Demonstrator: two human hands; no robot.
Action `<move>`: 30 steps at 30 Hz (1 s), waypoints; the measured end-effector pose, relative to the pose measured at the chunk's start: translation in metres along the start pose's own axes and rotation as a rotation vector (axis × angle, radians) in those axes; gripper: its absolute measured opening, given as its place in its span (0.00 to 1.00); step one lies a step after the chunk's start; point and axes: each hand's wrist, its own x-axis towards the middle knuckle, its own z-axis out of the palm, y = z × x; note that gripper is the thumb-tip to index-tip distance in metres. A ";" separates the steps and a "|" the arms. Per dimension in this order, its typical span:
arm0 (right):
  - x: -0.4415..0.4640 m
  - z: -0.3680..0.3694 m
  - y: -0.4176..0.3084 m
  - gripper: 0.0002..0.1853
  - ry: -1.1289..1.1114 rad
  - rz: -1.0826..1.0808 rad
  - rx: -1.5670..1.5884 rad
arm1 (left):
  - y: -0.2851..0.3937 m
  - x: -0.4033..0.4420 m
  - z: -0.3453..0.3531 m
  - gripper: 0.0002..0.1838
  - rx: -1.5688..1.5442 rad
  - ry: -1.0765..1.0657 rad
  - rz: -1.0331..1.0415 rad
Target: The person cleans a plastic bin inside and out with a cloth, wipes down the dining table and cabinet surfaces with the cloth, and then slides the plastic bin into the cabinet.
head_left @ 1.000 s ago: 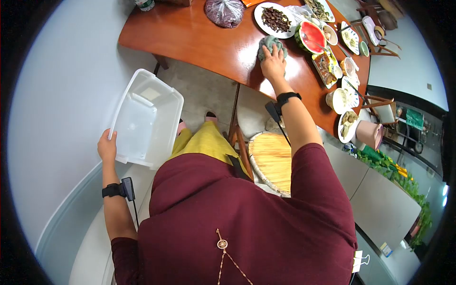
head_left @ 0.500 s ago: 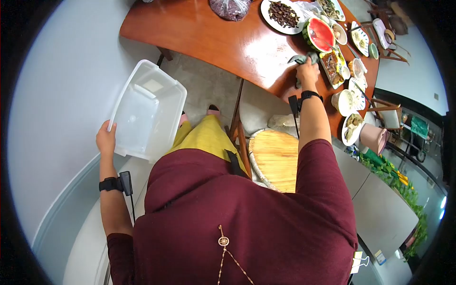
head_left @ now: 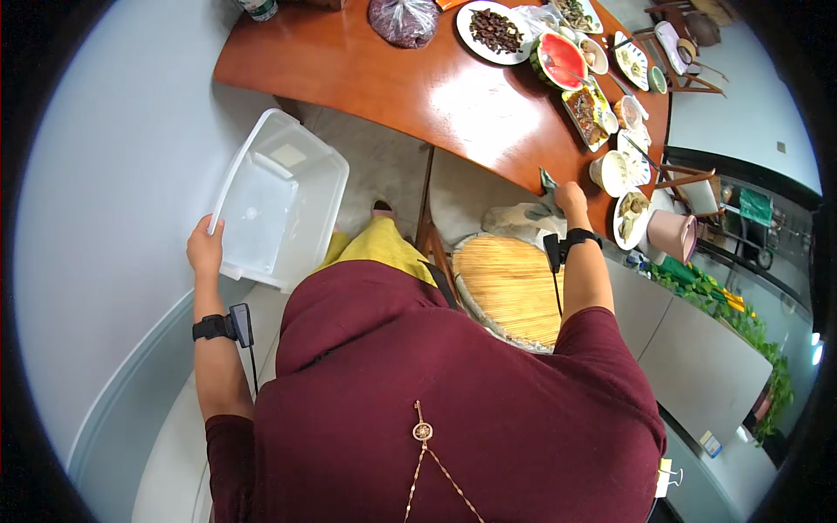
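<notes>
Okay, right hand (head_left: 572, 202) was closed on grey-green cloth (head_left: 548, 182) at its nine-to-ten o'clock, long axis roughly twelve-to-six; left hand (head_left: 205, 250), farther off, gripped plastic tub (head_left: 316, 205).

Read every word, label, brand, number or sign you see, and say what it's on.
No text is readable.
Green-and-white bottle: cut off by the frame, too small to read.
Small white-and-blue card by the pale grey cabinet: too small to read.
Pale rectangular patch on the translucent plastic bin: no lettering can be made out.
</notes>
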 end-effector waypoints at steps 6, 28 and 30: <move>-0.024 -0.045 -0.084 0.21 0.360 -0.109 0.336 | 0.000 -0.004 -0.003 0.20 -0.001 -0.001 -0.042; 0.055 -0.013 -0.068 0.23 0.267 0.013 0.198 | 0.014 -0.017 -0.023 0.22 0.075 -0.055 -0.084; 0.054 -0.003 -0.042 0.24 0.224 0.095 0.194 | 0.016 -0.018 -0.022 0.21 0.052 -0.046 -0.068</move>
